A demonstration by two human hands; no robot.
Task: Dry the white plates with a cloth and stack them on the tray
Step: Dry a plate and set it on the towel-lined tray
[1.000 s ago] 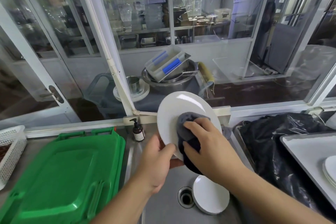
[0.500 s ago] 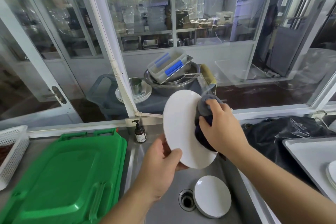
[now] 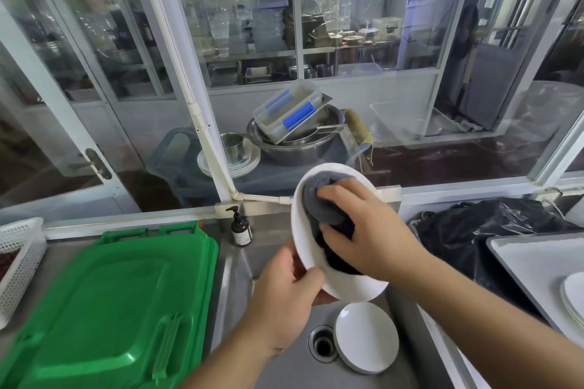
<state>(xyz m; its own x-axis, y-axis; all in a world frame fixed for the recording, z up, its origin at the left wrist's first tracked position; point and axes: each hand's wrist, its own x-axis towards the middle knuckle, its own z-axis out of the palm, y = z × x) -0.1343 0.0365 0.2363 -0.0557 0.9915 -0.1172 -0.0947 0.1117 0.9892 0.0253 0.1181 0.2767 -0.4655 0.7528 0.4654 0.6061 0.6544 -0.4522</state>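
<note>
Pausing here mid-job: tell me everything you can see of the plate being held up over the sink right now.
The held plate is round, plain white and glossy, ceramic by its look, with a shallow raised rim. It is tilted steeply, its hollow face turned up and right, above the steel sink. The left hand grips its lower left edge, thumb over the rim. The right hand presses a grey cloth into its face, hiding most of the middle. No chips or marks show on the visible part.

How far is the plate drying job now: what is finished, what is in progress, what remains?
Done: a few white plates already lie stacked on the tray at the right. In progress: the left hand holds a white plate over the sink while the right hand presses a grey cloth into it. Left: one more plate lies in the sink.
</note>
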